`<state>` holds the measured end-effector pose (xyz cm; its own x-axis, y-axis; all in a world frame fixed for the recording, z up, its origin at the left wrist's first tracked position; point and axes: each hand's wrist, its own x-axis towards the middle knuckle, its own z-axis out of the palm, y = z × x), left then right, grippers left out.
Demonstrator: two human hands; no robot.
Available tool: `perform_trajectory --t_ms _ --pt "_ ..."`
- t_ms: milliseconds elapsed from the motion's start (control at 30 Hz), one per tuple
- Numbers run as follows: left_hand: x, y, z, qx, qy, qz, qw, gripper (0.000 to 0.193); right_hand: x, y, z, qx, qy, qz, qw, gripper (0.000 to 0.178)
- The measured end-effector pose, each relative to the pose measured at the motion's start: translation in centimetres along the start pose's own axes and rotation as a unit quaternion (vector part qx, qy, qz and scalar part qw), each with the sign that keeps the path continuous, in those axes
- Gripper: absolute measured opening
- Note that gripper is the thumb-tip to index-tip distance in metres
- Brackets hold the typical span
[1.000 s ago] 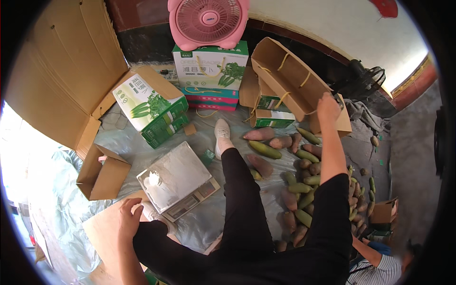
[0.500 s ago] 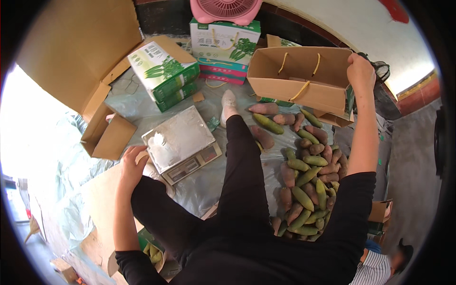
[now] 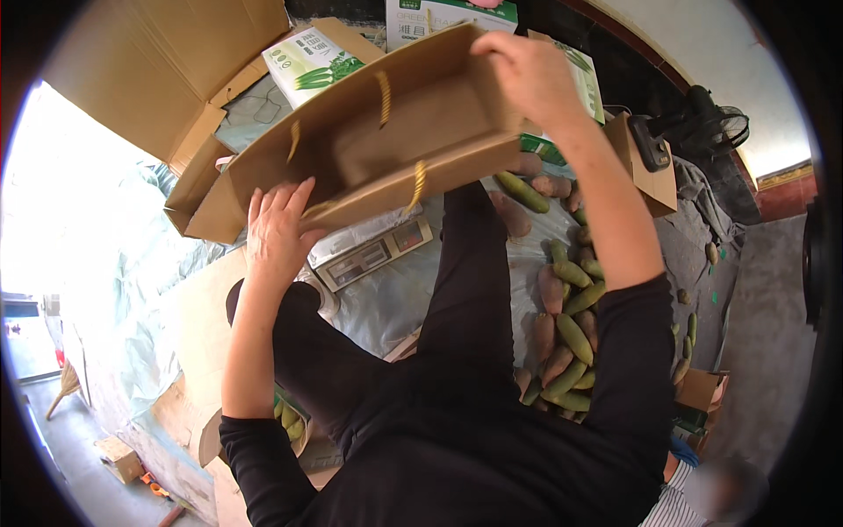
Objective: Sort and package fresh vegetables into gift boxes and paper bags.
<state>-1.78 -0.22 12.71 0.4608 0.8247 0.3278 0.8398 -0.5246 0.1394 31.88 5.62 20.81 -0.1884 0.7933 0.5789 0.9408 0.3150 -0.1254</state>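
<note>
An open cardboard carry box (image 3: pixel 351 167), brown inside with twisted yellow rope handles, hangs tilted above the scale. My right hand (image 3: pixel 536 79) pinches the rim at its far right corner. At the near left corner, my left hand (image 3: pixel 277 230) has its fingers over the rim and its thumb on the near side. Under the box shows part of a digital weighing scale (image 3: pixel 373 255) with a metal top; the box hides the rest. To the right lies a pile of green and reddish radishes (image 3: pixel 571 338), partly covered by my right arm.
Printed green-and-white boxes (image 3: pixel 312 61) stand at the back, beside a large open carton (image 3: pixel 167 70). A black fan (image 3: pixel 702 123) is at the right rear. Plastic sheeting (image 3: pixel 386 312) covers the floor. Another person's striped sleeve (image 3: pixel 672 496) shows at lower right.
The carry box has moved left from the back right, over the scale, in my right hand. My left hand has risen from beside the scale to the box's left corner. The view has shifted.
</note>
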Motion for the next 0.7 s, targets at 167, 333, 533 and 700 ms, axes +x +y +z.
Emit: perform_trajectory --t_ms 167,333,533,700 --pt "-2.2 -3.5 2.9 -0.107 -0.142 -0.102 0.979 0.017 -2.2 -1.0 7.3 0.139 -0.041 0.033 0.989 0.02" --pt "-2.7 -5.4 4.7 -0.077 -0.227 -0.131 0.962 0.017 -6.4 0.9 9.9 0.301 -0.146 0.189 0.923 0.025" --pt "-2.7 -5.8 7.1 -0.13 -0.287 -0.149 0.937 0.024 -19.3 7.9 10.5 0.233 -0.184 0.289 0.91 0.023" --pt "-1.8 -6.1 8.3 -0.176 -0.249 -0.131 0.943 0.024 -33.3 9.6 8.9 0.163 -0.234 0.411 0.866 0.022"
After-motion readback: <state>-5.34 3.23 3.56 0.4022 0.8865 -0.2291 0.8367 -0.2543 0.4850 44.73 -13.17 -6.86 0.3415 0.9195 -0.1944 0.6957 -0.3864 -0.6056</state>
